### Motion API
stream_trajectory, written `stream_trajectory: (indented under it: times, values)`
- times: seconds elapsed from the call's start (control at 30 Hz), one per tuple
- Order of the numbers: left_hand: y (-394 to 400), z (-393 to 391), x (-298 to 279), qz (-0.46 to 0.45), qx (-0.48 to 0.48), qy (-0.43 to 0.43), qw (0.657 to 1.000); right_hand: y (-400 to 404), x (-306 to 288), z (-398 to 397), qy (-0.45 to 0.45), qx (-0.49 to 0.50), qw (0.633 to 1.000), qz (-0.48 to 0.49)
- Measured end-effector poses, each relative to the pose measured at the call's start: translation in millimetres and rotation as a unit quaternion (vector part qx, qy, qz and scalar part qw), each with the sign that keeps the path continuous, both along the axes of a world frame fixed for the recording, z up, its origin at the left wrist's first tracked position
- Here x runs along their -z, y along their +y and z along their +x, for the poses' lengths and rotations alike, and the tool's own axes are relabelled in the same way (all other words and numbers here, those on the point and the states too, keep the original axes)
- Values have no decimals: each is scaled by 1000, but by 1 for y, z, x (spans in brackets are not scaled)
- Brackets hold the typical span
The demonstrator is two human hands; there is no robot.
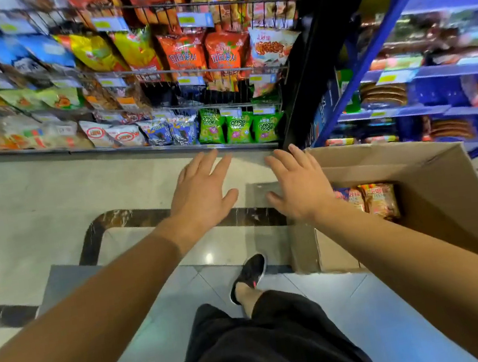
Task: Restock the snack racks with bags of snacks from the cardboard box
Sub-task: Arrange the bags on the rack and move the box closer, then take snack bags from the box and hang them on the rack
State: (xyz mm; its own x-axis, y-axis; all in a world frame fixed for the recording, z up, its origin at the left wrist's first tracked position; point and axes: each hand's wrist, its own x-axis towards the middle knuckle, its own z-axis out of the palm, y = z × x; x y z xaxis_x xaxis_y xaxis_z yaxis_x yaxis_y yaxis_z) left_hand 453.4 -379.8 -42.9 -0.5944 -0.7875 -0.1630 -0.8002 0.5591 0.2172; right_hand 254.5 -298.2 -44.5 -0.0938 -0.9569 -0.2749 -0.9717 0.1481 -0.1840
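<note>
The wire rack (156, 79) carries glossy, crinkled bags in tiers, green ones (238, 127) lowest. A tall brown cardboard box (437, 199) stands open on the polished tile floor (35, 203), with shiny orange snack bags (380, 199) at its bottom. The right hand (297, 186) hovers over the box's near edge, fingers spread and straight, holding nothing. The left hand (199, 191) hangs beside it above the floor, fingers likewise apart and empty.
</note>
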Motion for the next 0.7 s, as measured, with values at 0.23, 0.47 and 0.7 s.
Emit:
stream_trajectory:
  times: [0.23,0.47,0.7]
  values:
    - [133,8,-7,-5,-34,34,999,126,-7,-11,6,-8,1000,-21]
    - [234,-43,-18,31,-4,48,998,248,-19,-79,32,40,999,4]
    - [275,-145,-20,46,37,24,998,329,-18,-183,50,137,989,30]
